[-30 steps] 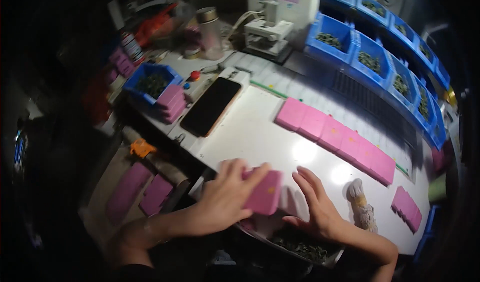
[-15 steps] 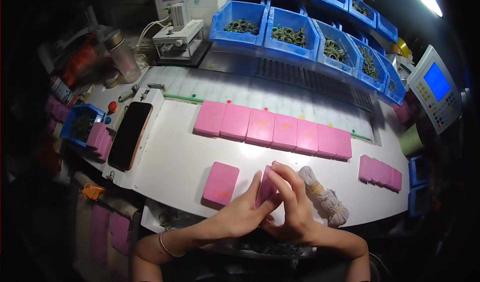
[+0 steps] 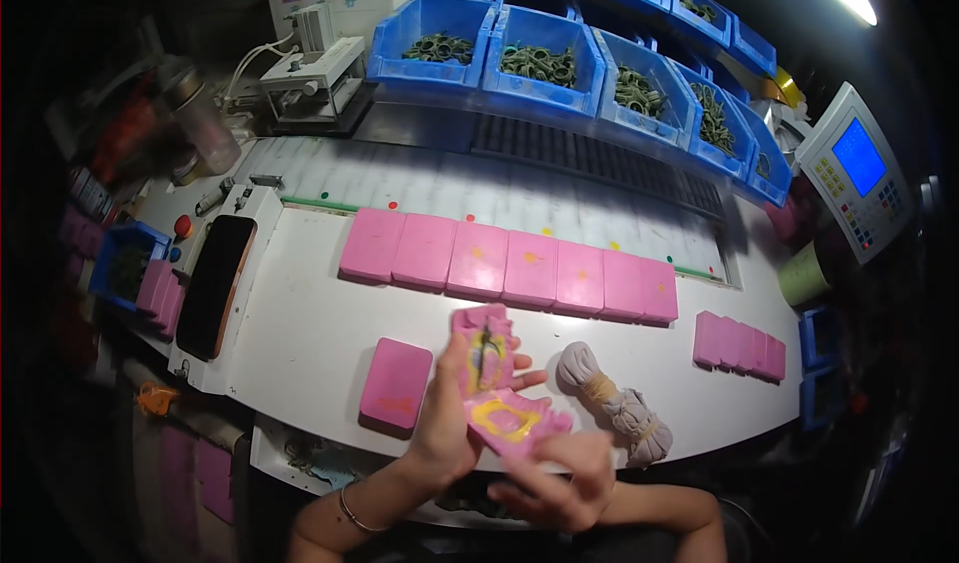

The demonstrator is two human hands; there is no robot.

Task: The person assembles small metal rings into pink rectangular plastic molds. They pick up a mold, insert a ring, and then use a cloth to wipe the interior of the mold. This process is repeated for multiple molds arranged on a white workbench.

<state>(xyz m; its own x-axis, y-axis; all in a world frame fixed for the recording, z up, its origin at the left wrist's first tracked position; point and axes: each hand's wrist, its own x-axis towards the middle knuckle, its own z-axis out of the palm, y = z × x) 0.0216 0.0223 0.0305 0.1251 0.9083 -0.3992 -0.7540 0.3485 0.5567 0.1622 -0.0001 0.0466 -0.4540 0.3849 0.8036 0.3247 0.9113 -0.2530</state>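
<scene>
A pink rubber mold [image 3: 507, 420] lies opened like a book between my hands, its halves still together along one side. Yellow marks outline the hollow in each half, and a dark streak runs down the far one. My left hand [image 3: 440, 418] supports the far half from the left and behind, some fingertips showing past its right edge. At the near half's lower right edge, my blurred right hand [image 3: 567, 478] has its fingers curled on the rubber. A single closed pink mold [image 3: 396, 383] lies left of my left hand.
Several pink molds [image 3: 532, 273] form a row across the white table; a smaller group [image 3: 737, 345] is at right. A banded pale cloth bundle [image 3: 617, 403] lies right of my hands. A phone [image 3: 218, 283] rests at left. Blue bins [image 3: 544, 63] of green pieces hang behind.
The mold, held closed on edge between both hands before, is now spread open with its inside showing. My right hand has moved down toward me; the whole view has shifted slightly.
</scene>
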